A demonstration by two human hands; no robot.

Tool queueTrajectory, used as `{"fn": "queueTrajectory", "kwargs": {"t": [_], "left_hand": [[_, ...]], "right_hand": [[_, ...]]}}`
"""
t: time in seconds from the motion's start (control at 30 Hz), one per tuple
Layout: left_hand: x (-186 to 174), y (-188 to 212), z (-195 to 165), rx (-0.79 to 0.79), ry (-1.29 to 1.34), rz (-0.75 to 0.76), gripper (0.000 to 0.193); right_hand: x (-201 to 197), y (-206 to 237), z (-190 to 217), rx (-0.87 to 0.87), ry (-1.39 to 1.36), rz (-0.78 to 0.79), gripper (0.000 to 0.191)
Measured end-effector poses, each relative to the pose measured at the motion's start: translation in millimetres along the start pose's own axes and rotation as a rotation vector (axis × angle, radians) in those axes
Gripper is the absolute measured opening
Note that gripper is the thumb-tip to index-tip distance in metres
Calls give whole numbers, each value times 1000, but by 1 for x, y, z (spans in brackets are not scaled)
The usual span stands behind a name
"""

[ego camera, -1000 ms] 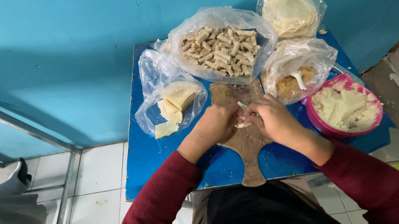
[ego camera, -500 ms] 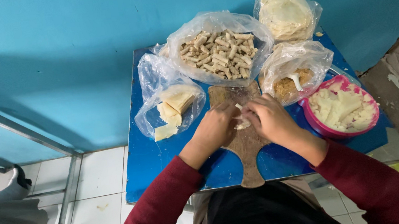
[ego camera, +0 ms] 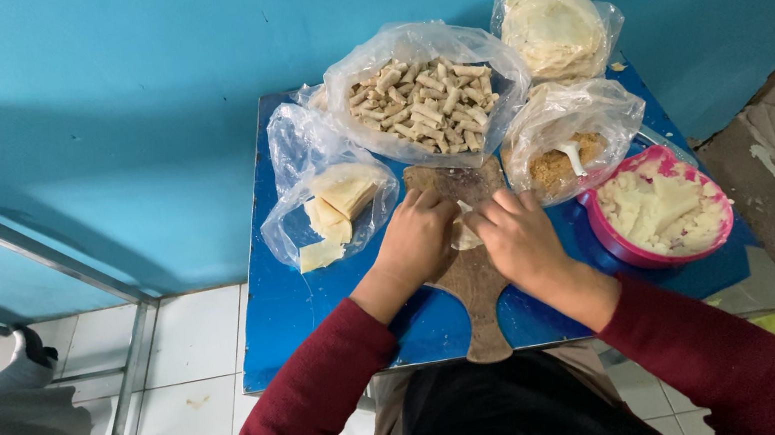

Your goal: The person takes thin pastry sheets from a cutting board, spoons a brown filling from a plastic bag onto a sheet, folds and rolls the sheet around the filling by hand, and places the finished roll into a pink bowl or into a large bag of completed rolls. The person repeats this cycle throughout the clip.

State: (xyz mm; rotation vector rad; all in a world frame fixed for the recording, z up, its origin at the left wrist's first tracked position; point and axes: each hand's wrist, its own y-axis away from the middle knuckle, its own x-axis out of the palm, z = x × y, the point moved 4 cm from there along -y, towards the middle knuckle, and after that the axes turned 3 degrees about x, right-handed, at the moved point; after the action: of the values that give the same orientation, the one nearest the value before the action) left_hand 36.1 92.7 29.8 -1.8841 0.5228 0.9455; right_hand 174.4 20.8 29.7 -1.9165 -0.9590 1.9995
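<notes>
I'm looking straight down at the long brown wooden cutting board (ego camera: 472, 271), and I take every place from it. Both hands meet over its upper half. Between them lies the pale, thin piece of dough wrapper (ego camera: 463, 230), flat on the board and pinched from both sides.

My left hand (ego camera: 419, 239) comes in from the board's left edge, fingers curled narrow over the wrapper's left side. My right hand (ego camera: 516, 238) comes from the right edge, fingertips bent down onto the wrapper's right side. Both touch it; neither is clearly nearer. Whether something is tucked inside the wrapper I can't tell, since the knuckles hide most of it.

The relation that matters: the wrapper sits just beyond my fingertips, toward the board's far end, and what shows of it seems to run crosswise to the board's long axis, from one hand to the other. The board's handle points back at me.

Just past the far end of the board sits the clear plastic bag of small tan rolled sticks (ego camera: 422, 102). To the board's left is a clear bag of pale folded wrappers (ego camera: 335, 200). To its right are a clear bag of brown crumbs (ego camera: 565, 147) and, further right, a pink round plastic bowl (ego camera: 620, 250) of pale mash. All of it stands on a small blue table (ego camera: 288, 302).
</notes>
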Motion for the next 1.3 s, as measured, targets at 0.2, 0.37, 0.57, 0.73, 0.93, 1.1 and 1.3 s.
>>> {"fn": "queueTrajectory", "kwargs": {"t": [0.2,0.37,0.57,0.73,0.93,1.1,1.3], "left_hand": [[-4,3,9,-197,-73,11,19],[-5,9,15,-364,9,45,20],[2,10,15,-398,-7,89,20],[5,10,13,-398,8,65,19],[2,11,15,-459,-45,38,26],[-4,10,14,-478,-84,70,32],[-2,14,8,-445,49,152,31]], "right_hand": [[0,-6,-7,74,-61,-17,21],[3,-13,-19,174,-183,65,19],[-2,-23,-23,198,-239,33,22],[-13,-36,-32,225,-305,21,15],[-11,-53,-50,343,-445,737,15],[-41,-91,-85,656,-719,274,57],[-60,-55,-107,478,-195,235,25]]}}
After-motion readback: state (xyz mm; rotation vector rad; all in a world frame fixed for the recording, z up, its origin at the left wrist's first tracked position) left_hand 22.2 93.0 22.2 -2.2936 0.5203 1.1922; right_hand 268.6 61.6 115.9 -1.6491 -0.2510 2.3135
